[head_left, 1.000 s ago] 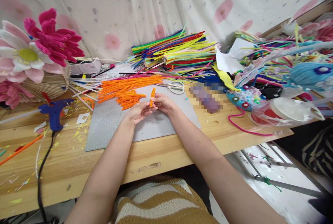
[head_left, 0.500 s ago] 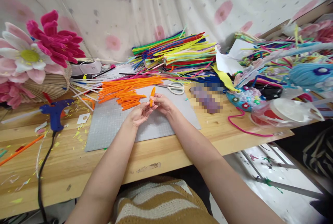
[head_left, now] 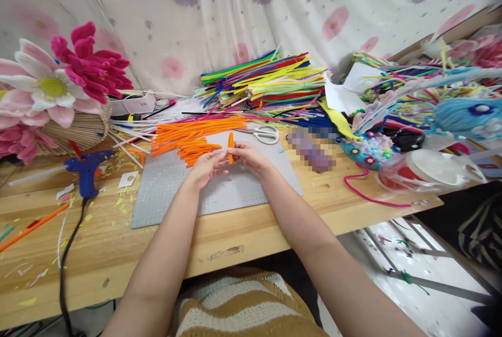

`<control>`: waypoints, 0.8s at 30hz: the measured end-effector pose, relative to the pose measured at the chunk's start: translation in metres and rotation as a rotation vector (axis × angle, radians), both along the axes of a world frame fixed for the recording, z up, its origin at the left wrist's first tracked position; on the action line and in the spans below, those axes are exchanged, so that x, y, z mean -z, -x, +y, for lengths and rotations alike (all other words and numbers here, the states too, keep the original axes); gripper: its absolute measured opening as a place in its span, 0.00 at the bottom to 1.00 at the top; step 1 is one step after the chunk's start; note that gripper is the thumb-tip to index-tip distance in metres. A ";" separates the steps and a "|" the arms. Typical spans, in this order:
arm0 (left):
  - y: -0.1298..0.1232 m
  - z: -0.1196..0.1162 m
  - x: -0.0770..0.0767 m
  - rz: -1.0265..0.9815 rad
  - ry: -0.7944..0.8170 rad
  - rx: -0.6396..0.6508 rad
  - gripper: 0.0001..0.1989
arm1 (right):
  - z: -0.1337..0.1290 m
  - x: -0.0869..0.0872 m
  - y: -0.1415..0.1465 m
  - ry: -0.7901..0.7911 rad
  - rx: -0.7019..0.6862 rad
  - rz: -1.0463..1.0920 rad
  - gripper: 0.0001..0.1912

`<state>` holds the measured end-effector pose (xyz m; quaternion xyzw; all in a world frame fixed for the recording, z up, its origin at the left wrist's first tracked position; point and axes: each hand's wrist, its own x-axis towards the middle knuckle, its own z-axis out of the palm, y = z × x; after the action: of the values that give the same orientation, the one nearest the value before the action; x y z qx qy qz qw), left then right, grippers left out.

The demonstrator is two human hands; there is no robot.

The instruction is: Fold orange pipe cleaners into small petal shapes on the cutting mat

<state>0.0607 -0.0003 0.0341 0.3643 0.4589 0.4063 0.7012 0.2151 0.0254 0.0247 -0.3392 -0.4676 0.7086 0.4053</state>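
Note:
A short, folded piece of orange pipe cleaner (head_left: 230, 140) stands upright between my hands, above the grey cutting mat (head_left: 164, 196). My right hand (head_left: 247, 157) pinches it from the right. From the left, my left hand (head_left: 206, 169) meets it with thumb and forefinger closed at its side, while the lower fingers stretch out loosely. Just behind my left hand lies a pile of cut orange pipe cleaners (head_left: 196, 148), with longer orange pipe cleaners (head_left: 184, 129) behind them. Scissors (head_left: 266, 134) with white handles rest at the mat's back edge.
A blue glue gun (head_left: 88, 172) with a black cord stands at left, near fuzzy flowers (head_left: 50, 86) and yellow scraps. Bundles of coloured pipe cleaners (head_left: 262, 78) line the back. At right are a blurred-out object (head_left: 311, 151) and a plastic-wrapped tub (head_left: 423, 170).
The orange piece has turned more upright. My left hand has shifted slightly left and opened its lower fingers, and my right hand has moved a little to the right.

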 end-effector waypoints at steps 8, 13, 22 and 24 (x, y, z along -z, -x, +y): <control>-0.004 0.005 0.004 0.200 -0.276 -0.318 0.13 | -0.005 0.000 0.007 -0.213 -0.215 -0.259 0.13; -0.003 0.006 0.003 0.090 -0.242 -0.422 0.15 | -0.003 0.004 0.010 -0.237 -0.135 -0.313 0.15; -0.007 0.007 0.001 0.060 -0.246 -0.436 0.13 | -0.005 0.004 0.015 -0.269 -0.030 -0.337 0.15; -0.007 0.007 0.001 0.090 -0.244 -0.399 0.13 | -0.005 0.005 0.015 -0.265 0.021 -0.347 0.15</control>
<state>0.0675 0.0068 0.0330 0.3660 0.5000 0.5727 0.5368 0.2003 0.0207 0.0199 -0.4046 -0.6157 0.5679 0.3671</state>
